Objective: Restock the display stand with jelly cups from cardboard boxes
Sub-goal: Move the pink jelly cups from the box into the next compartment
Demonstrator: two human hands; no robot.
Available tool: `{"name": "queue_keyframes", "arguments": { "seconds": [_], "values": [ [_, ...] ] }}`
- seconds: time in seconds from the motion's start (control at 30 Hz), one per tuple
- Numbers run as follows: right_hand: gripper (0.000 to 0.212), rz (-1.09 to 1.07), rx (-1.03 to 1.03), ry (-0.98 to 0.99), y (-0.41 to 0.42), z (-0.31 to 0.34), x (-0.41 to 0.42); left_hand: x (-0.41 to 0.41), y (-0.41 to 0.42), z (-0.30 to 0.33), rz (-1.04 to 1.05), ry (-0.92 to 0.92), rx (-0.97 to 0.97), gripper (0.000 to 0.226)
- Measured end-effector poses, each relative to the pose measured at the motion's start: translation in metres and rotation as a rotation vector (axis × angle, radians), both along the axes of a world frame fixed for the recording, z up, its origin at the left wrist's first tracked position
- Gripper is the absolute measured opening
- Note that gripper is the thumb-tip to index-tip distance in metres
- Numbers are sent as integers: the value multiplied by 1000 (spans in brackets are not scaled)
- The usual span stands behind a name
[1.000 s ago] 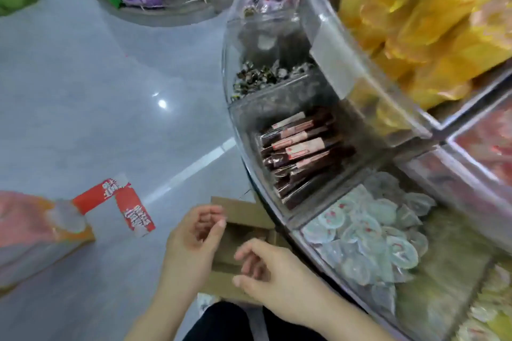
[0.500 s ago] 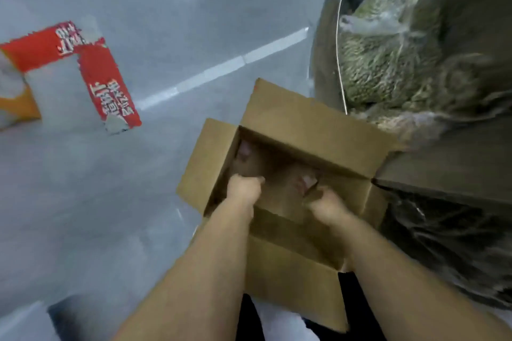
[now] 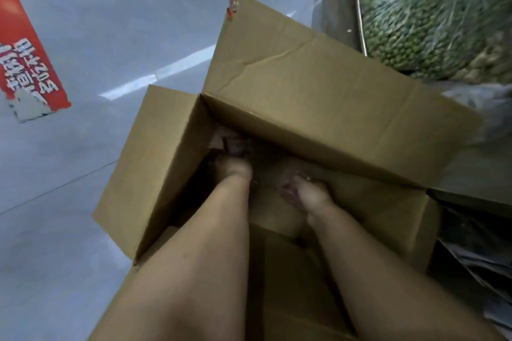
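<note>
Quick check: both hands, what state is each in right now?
Left hand: deep in the cardboard box, grip cannot be told.
Right hand: same, blurred.

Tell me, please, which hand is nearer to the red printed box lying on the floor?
The left. The left hand is deep in the cardboard box, on the side toward the red printed box; the right hand lies farther from it, inside the same box.

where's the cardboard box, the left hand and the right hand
cardboard box [image 3: 318,86]: head view, on the big open far flap
left hand [image 3: 232,171]: head view, on its back, deep in the box
right hand [image 3: 310,194]: head view, on its back, inside the box
</note>
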State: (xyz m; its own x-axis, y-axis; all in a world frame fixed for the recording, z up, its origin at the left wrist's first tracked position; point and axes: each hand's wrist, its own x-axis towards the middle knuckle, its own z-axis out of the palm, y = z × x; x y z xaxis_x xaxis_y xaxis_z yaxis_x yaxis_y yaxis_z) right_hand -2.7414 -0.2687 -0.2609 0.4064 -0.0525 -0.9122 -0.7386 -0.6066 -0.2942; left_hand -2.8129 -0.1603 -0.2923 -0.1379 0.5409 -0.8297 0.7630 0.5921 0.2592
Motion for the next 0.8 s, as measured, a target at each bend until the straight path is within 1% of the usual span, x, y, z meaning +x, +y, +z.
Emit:
{"name": "queue_keyframes", "arguments": {
  "seconds": [0.07,0.1,0.17,0.23,0.3,0.33,0.37,0.43,0.5,0.53,0.57,0.63,0.67,0.7,0.8],
  "values": [
    [15,-5,-4,61,-2,26,-5,-12,-7,13,7,-46,-57,54],
    [16,-1,1,89,-3,44,-9,-17,-12,31,35,-72,-92,53],
    [22,19,8,129,-5,86,-17,-29,-20,79,76,-179,-107,51],
    [19,-44,54,172,-5,142,-28,-45,-24,143,130,-327,-77,38],
    [11,-222,216,278,-8,210,-37,-65,-25,217,112,-460,-30,22],
    [8,-302,324,332,-10,249,-42,-74,-26,258,88,-535,-4,18],
    [6,-348,426,375,-13,289,-46,-83,-25,300,67,-600,19,22],
    [16,-395,614,423,-17,370,-53,-96,-23,388,47,-696,62,36],
    [25,-413,775,414,-20,449,-57,-103,-19,471,-38,-789,129,39],
    [27,-402,856,398,-21,485,-57,-104,-16,508,-121,-831,170,40],
    [35,-380,933,375,-23,520,-58,-103,-14,542,-208,-872,205,40],
    [61,-318,1098,317,-26,579,-55,-98,-10,599,-336,-948,247,42],
    [68,-283,1162,286,-29,605,-53,-93,-8,624,-386,-986,259,44],
    [70,-244,1204,249,-32,628,-51,-89,-7,647,-431,-1015,270,46],
    [64,-140,1294,140,-46,683,-42,-69,-9,702,-546,-1113,313,45]
  ]
}}
